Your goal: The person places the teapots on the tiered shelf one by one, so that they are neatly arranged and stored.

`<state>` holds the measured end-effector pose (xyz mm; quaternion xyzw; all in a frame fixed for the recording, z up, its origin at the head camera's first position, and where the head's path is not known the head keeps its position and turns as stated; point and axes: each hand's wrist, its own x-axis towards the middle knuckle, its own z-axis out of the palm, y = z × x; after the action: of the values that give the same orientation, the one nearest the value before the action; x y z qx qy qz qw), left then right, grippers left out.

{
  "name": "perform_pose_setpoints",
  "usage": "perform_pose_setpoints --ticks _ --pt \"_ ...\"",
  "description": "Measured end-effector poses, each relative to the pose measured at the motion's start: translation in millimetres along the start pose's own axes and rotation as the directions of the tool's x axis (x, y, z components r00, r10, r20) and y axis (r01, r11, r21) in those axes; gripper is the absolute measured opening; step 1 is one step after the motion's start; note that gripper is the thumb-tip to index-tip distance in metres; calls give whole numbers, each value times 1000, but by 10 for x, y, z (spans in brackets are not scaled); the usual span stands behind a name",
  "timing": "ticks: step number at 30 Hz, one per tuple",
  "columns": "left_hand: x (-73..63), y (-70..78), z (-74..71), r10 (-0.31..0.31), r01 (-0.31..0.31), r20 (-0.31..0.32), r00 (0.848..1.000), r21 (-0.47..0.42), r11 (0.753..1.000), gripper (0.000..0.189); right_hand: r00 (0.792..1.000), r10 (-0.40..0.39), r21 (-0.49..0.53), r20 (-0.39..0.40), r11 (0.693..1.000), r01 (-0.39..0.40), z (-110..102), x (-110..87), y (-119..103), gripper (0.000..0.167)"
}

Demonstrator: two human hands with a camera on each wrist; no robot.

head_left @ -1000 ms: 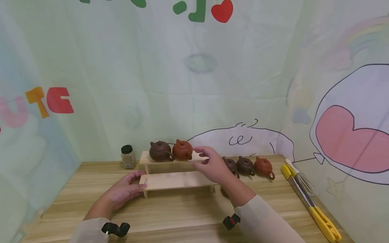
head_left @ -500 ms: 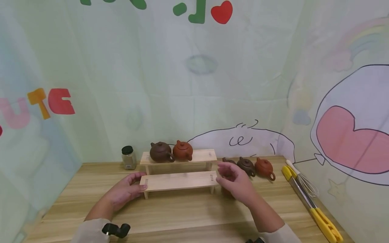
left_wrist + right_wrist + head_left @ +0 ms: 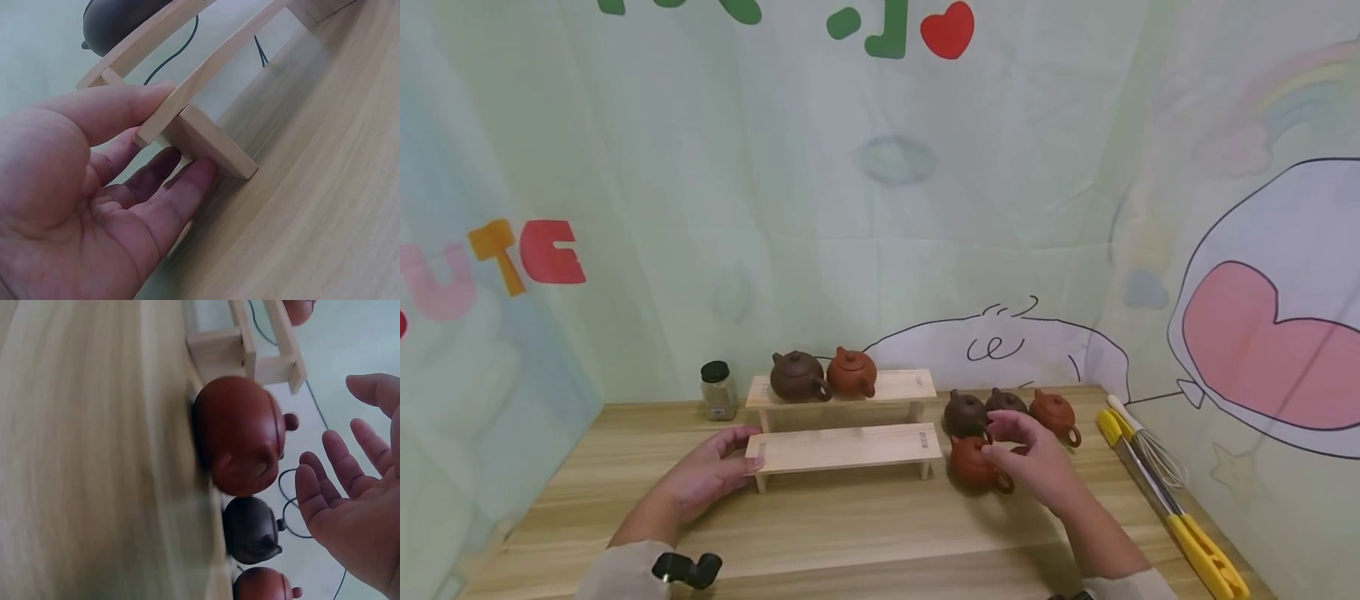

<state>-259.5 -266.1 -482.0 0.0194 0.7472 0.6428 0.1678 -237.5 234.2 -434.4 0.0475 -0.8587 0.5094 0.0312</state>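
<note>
My left hand (image 3: 709,473) grips the left end of a two-tier wooden display stand (image 3: 842,448), thumb on the lower board and fingers by its leg (image 3: 215,144). On the upper tier sit a dark brown teapot (image 3: 795,377) and a reddish teapot (image 3: 850,373), side by side. My right hand (image 3: 1039,457) hovers over a second reddish teapot (image 3: 972,463) on the table, just right of the stand. Its fingers are spread and hold nothing; the right wrist view shows a gap between the hand (image 3: 365,509) and that teapot (image 3: 234,422).
Behind the right hand stand two dark teapots, one (image 3: 962,412) near the stand and another (image 3: 1004,402) partly hidden, plus a reddish one (image 3: 1052,413). Yellow-handled tongs (image 3: 1172,508) and a whisk (image 3: 1157,454) lie along the right edge. A black-lidded jar (image 3: 718,392) stands back left.
My right hand has moved from beside the upper-tier reddish teapot, right and toward me, to the reddish teapot on the table. The left hand stays on the stand.
</note>
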Motion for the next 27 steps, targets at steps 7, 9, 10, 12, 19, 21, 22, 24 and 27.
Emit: perform_pose_setpoints --ticks 7,9,10,12,19,21,22,24,27 --pt "-7 4 -4 7 -7 7 1000 -7 1000 80 998 49 -96 45 994 -45 31 42 167 58" --pt "-8 7 2 7 -6 5 1000 -13 1000 80 997 57 -114 59 992 -50 42 47 202 59" --pt "-8 6 2 6 -6 5 1000 -15 1000 80 996 59 -120 66 992 -51 45 49 217 60" --pt "-1 -2 -3 7 -7 6 1000 -19 1000 80 995 61 -123 79 991 -51 54 53 237 61" --pt "10 -7 -2 2 -2 3 1000 -22 1000 80 991 89 -134 103 988 -75 75 45 274 63" --pt "10 -7 -2 1 -1 0 1000 -20 1000 80 990 86 -147 108 987 -70 81 47 279 65" --pt "10 -7 -3 2 -2 -1 1000 -19 1000 80 990 84 -154 109 986 -67 84 48 284 66" --pt "10 -6 -3 3 -3 -3 1000 -19 1000 80 990 84 -166 114 984 -65 89 45 284 67" --pt "5 -1 8 -2 2 -5 1000 -23 1000 80 990 87 -170 114 983 -67 90 37 280 68"
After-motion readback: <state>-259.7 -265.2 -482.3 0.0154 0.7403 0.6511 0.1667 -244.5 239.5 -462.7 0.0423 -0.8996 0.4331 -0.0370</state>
